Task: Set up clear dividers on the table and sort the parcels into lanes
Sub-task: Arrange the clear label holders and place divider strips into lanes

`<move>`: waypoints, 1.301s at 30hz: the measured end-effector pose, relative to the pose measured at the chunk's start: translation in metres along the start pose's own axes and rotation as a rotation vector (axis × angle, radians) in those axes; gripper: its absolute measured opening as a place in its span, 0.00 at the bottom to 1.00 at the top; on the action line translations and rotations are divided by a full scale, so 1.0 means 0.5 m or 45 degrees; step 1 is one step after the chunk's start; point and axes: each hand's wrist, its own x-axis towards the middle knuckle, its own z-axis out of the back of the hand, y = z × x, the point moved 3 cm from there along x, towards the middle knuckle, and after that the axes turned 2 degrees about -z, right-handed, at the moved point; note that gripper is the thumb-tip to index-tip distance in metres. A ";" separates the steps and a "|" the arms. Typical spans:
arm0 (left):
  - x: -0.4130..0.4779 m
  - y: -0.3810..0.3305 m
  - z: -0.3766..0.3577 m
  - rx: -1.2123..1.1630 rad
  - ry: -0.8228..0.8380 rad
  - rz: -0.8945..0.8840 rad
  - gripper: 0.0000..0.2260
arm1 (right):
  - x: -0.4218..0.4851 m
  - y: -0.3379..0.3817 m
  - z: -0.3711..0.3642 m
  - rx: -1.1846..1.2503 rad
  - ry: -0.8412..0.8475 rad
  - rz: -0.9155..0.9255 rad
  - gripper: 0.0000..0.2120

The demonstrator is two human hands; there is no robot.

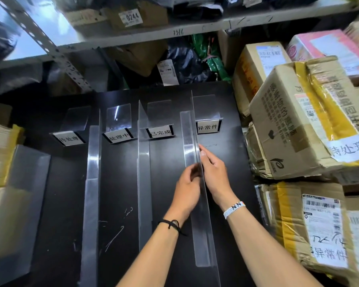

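A metal shelf rack (133, 36) crammed with parcels backs the black bench (56, 204). At the left edge lies a cardboard stack (0, 154). The first divider (92, 183) and second divider (143, 183) stand upright between label stands (118, 137). The clear third divider (202, 235) stands right of them. The left hand (188, 187) and right hand (214, 172) pinch its thin wall, fingers curled. Taped boxes (298, 125) crowd the right.

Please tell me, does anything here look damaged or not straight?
Yes. The large cardboard box right of the black table is crushed and torn along its lower edge and lies tilted. The table has white scratches near its front. The left hand and right hand hold the right divider, which looks upright.
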 end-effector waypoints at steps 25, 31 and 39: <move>-0.031 -0.015 -0.005 0.007 0.041 0.037 0.23 | -0.028 -0.014 0.007 0.112 -0.007 -0.059 0.16; -0.024 -0.027 -0.006 0.045 0.056 0.042 0.22 | -0.035 -0.027 -0.006 0.237 -0.085 -0.152 0.15; -0.025 -0.027 -0.001 0.018 0.082 0.054 0.21 | -0.039 -0.039 -0.012 0.297 -0.121 -0.192 0.14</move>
